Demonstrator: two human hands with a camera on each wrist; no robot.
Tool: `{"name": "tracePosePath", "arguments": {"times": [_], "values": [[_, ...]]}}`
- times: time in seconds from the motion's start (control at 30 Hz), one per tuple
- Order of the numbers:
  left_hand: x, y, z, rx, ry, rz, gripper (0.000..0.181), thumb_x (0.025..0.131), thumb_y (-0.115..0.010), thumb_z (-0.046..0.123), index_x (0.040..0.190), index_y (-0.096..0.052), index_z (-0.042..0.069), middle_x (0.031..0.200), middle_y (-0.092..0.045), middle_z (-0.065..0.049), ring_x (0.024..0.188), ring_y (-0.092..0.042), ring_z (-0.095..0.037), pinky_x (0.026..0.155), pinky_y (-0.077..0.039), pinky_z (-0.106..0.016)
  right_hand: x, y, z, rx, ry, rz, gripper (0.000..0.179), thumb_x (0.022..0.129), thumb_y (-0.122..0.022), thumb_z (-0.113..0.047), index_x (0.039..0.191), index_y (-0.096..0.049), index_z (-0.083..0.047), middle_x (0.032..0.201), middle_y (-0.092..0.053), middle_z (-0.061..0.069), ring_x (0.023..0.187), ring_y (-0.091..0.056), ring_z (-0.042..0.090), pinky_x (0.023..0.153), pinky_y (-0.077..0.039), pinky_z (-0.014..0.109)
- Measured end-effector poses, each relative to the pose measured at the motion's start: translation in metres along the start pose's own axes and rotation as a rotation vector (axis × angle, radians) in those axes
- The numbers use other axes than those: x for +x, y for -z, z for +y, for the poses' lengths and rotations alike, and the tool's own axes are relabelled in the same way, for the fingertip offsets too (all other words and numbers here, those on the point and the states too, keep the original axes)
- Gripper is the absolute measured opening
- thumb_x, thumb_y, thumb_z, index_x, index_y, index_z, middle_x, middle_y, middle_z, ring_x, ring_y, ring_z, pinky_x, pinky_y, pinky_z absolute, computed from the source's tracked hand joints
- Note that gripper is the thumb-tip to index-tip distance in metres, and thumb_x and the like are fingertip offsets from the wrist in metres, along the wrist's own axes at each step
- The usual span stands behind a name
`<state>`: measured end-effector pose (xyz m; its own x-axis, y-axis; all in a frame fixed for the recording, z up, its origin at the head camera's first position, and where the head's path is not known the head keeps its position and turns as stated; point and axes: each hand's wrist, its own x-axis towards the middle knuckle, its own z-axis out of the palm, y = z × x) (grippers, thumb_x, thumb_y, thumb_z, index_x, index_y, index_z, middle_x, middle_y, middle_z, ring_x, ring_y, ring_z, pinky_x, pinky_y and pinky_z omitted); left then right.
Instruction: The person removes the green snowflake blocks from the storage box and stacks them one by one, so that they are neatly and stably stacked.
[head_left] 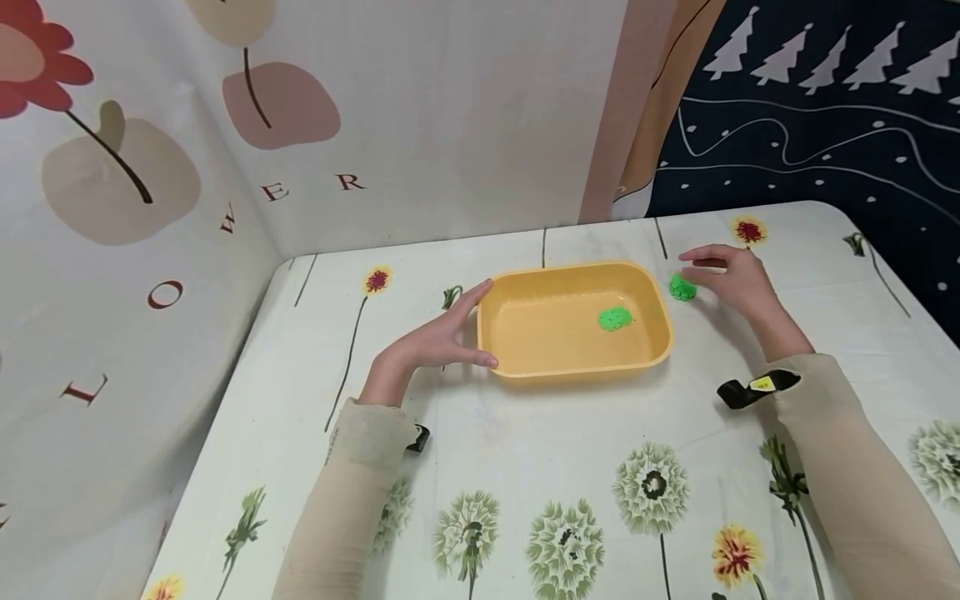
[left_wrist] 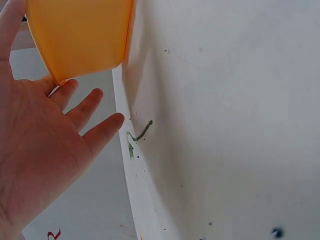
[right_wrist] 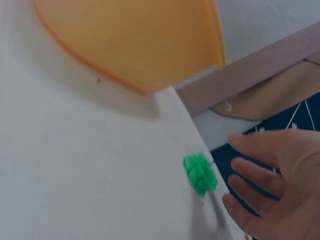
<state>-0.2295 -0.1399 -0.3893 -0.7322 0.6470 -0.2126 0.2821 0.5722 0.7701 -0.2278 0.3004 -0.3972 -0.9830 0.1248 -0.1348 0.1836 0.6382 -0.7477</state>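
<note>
A shallow yellow plastic tub (head_left: 555, 367) sits on the table in the head view. My left hand (head_left: 435, 340) spans its left end, thumb and index fingertips touching the rim near the two corners. In the left wrist view the other fingers of the left hand (left_wrist: 55, 125) spread loosely beside the tub (left_wrist: 82, 37). A flat green lump (head_left: 614, 318) lies inside the tub, towards its right. Just outside the right end is a second bumpy green lump (head_left: 682, 288), which my right hand (head_left: 731, 279) hovers beside; the right wrist view shows a gap between its fingers (right_wrist: 245, 172) and the lump (right_wrist: 200, 173).
Under everything lies a white flower-print tablecloth (head_left: 525, 450). A printed curtain (head_left: 450, 125) stands behind the table and along the left, and a dark blue cloth with white trees (head_left: 810, 125) hangs at the back right. Each wrist bears a black strap device (head_left: 757, 388).
</note>
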Motion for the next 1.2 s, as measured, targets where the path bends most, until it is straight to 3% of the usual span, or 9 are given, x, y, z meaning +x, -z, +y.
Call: {"name": "tracePosePath", "arguments": {"times": [0.07, 0.17, 0.27, 0.37, 0.43, 0.6, 0.83, 1.03, 1.2], "values": [[0.000, 0.000, 0.000, 0.005, 0.002, -0.001, 0.123, 0.075, -0.087, 0.040, 0.161, 0.001, 0.033, 0.169, 0.001, 0.009, 0.157, -0.007, -0.021, 0.124, -0.017, -0.057, 0.003, 0.001, 0.006, -0.044, 0.059, -0.094, 0.048, 0.097, -0.066, -0.021, 0.140, -0.054, -0.005, 0.152, -0.041, 0.022, 0.137, -0.039, 0.043, 0.113, -0.036, 0.060], [0.000, -0.001, 0.001, 0.009, 0.003, -0.001, 0.123, 0.075, -0.087, 0.040, 0.161, 0.001, 0.033, 0.169, 0.001, 0.009, 0.156, -0.007, -0.021, 0.124, -0.017, -0.056, 0.006, 0.001, 0.015, -0.119, 0.138, -0.188, 0.052, 0.094, -0.068, -0.015, 0.142, -0.052, -0.003, 0.154, -0.037, 0.023, 0.135, -0.039, 0.043, 0.113, -0.038, 0.058], [-0.001, 0.000, 0.001, 0.012, -0.002, 0.001, 0.123, 0.075, -0.087, 0.039, 0.161, 0.001, 0.032, 0.169, 0.001, 0.009, 0.157, -0.007, -0.021, 0.124, -0.018, -0.057, 0.007, 0.002, 0.019, -0.165, 0.188, -0.215, 0.053, 0.093, -0.069, -0.012, 0.143, -0.052, -0.003, 0.152, -0.039, 0.023, 0.129, -0.043, 0.040, 0.106, -0.046, 0.035], [0.000, 0.000, 0.001, 0.014, 0.000, 0.001, 0.122, 0.076, -0.087, 0.038, 0.161, 0.001, 0.032, 0.169, 0.001, 0.010, 0.156, -0.007, -0.019, 0.124, -0.018, -0.055, 0.008, 0.002, 0.020, -0.177, 0.209, -0.219, 0.053, 0.093, -0.069, -0.011, 0.143, -0.052, -0.003, 0.147, -0.042, 0.023, 0.120, -0.046, 0.036, 0.088, -0.040, 0.011], [0.000, 0.000, 0.000, 0.014, -0.001, 0.000, 0.122, 0.076, -0.087, 0.039, 0.161, 0.001, 0.032, 0.169, 0.001, 0.009, 0.156, -0.007, -0.020, 0.124, -0.017, -0.055, 0.008, 0.003, 0.021, -0.183, 0.217, -0.214, 0.052, 0.093, -0.069, -0.012, 0.142, -0.053, -0.003, 0.141, -0.045, 0.023, 0.114, -0.046, 0.034, 0.078, -0.034, 0.005], [0.001, 0.000, 0.001, 0.017, -0.002, 0.001, 0.123, 0.075, -0.087, 0.040, 0.161, 0.000, 0.031, 0.169, 0.000, 0.008, 0.157, -0.007, -0.021, 0.124, -0.018, -0.056, 0.008, 0.003, 0.022, -0.196, 0.219, -0.196, 0.046, 0.093, -0.069, -0.012, 0.136, -0.057, -0.001, 0.131, -0.050, 0.022, 0.104, -0.045, 0.031, 0.073, -0.034, 0.004], [-0.001, 0.001, 0.003, 0.013, 0.001, 0.001, 0.122, 0.076, -0.087, 0.037, 0.161, 0.000, 0.032, 0.169, 0.001, 0.009, 0.157, -0.006, -0.020, 0.124, -0.018, -0.057, 0.009, 0.002, 0.021, -0.200, 0.229, -0.195, 0.047, 0.093, -0.070, -0.014, 0.137, -0.057, -0.002, 0.130, -0.051, 0.020, 0.102, -0.045, 0.028, 0.073, -0.035, 0.006], [-0.001, 0.001, 0.002, 0.008, 0.008, 0.001, 0.123, 0.075, -0.087, 0.041, 0.161, 0.000, 0.033, 0.169, 0.000, 0.008, 0.157, -0.006, -0.021, 0.123, -0.018, -0.058, 0.009, -0.002, 0.019, -0.246, 0.238, -0.159, 0.048, 0.092, -0.072, -0.023, 0.134, -0.060, -0.004, 0.123, -0.053, 0.019, 0.100, -0.045, 0.028, 0.075, -0.040, 0.020], [-0.001, 0.001, 0.002, 0.003, 0.013, 0.003, 0.122, 0.075, -0.087, 0.039, 0.161, 0.000, 0.034, 0.169, 0.000, 0.009, 0.157, -0.007, -0.021, 0.123, -0.018, -0.058, 0.006, -0.004, 0.016, -0.266, 0.222, -0.135, 0.042, 0.094, -0.070, -0.020, 0.131, -0.062, -0.005, 0.119, -0.056, 0.019, 0.099, -0.047, 0.030, 0.076, -0.042, 0.027]]}}
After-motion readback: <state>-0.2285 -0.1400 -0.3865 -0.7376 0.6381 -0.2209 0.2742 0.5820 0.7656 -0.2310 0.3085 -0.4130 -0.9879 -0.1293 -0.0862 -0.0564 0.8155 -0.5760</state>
